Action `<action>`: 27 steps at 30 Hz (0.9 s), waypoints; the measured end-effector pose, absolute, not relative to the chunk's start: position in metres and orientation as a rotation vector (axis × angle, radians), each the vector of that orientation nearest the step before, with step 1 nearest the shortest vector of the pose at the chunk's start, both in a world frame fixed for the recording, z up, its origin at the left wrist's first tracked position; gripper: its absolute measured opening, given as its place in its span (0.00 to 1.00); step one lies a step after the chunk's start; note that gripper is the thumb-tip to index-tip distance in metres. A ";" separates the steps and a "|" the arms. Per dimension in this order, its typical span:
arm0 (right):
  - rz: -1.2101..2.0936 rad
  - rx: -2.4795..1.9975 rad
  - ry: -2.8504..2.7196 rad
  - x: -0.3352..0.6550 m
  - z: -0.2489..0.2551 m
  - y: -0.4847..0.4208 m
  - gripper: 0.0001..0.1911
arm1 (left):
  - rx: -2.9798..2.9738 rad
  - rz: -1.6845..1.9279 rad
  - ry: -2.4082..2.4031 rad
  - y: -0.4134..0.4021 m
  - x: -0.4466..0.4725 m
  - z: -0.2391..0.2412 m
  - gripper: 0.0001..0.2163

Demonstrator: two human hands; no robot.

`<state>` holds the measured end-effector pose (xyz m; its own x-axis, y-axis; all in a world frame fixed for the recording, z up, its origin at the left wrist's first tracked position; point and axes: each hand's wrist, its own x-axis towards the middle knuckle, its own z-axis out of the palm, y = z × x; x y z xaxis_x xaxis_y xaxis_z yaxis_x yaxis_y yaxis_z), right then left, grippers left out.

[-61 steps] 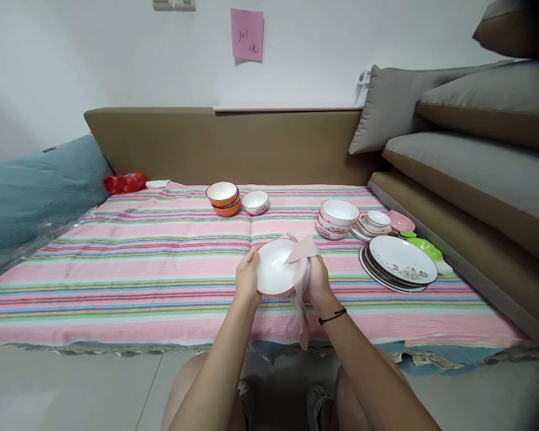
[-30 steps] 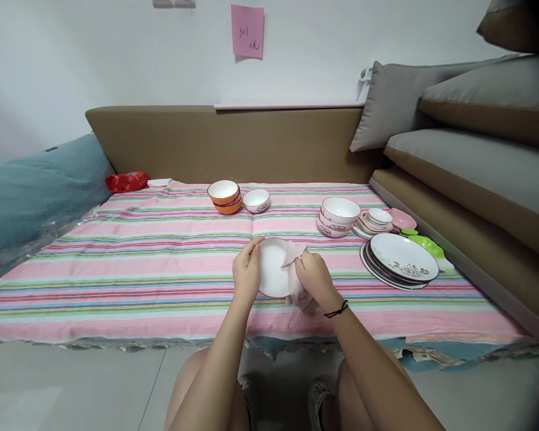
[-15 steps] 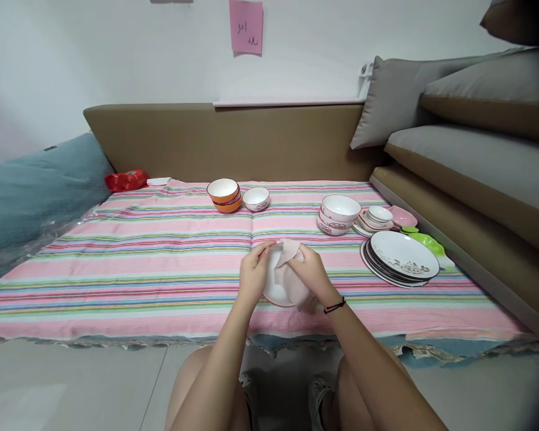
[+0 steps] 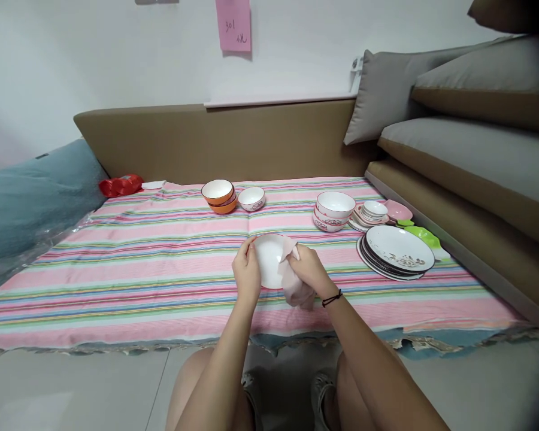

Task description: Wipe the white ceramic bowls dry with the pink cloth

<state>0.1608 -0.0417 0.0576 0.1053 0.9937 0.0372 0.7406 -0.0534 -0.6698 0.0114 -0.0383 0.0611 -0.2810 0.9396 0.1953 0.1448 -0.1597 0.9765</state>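
A white bowl (image 4: pixel 269 260) with a thin red rim is held up in front of me, its inside facing me. My left hand (image 4: pixel 248 270) grips its left edge, thumb on the inner side. A pale pink cloth (image 4: pixel 293 281) is bunched in my right hand (image 4: pixel 309 267), which presses it at the bowl's right edge. The cloth's loose end hangs down below the rim. The fingers behind the bowl are hidden.
A striped cloth (image 4: pixel 153 263) covers the seat. Further back are orange bowls (image 4: pixel 219 194), a small white bowl (image 4: pixel 252 198) and stacked white bowls (image 4: pixel 335 211). To the right lie stacked plates (image 4: pixel 399 248), small dishes (image 4: pixel 374 211) and a green dish (image 4: pixel 424 237). Cushions (image 4: pixel 471 143) rise beyond.
The bowl has tilted further toward me, showing more of its white inside. My right hand and the cloth have shifted to the bowl's right edge. The whole view has shifted slightly.
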 end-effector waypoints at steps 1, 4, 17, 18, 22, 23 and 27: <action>0.550 -1.886 -1.712 0.161 0.059 -0.042 0.09 | 1.348 1.463 1.461 -0.039 0.012 0.062 0.12; 0.295 -2.041 -1.837 0.159 0.066 -0.046 0.11 | 1.629 1.396 1.565 -0.040 0.011 0.065 0.11; 0.070 -2.104 -2.092 0.137 0.063 -0.051 0.14 | 2.361 1.232 1.586 -0.042 0.021 0.058 0.05; 0.074 -2.098 -2.095 0.136 0.063 -0.051 0.13 | 2.378 1.220 1.595 -0.042 0.021 0.059 0.03; 0.067 -2.092 -2.103 0.137 0.064 -0.053 0.13 | 2.361 1.217 1.643 -0.039 0.015 0.062 0.03; 0.067 -2.093 -2.105 0.138 0.064 -0.053 0.13 | 2.316 1.232 1.683 -0.038 0.013 0.062 0.03; 0.086 -2.088 -2.109 0.142 0.067 -0.055 0.15 | 2.076 1.196 1.886 -0.031 0.000 0.061 0.04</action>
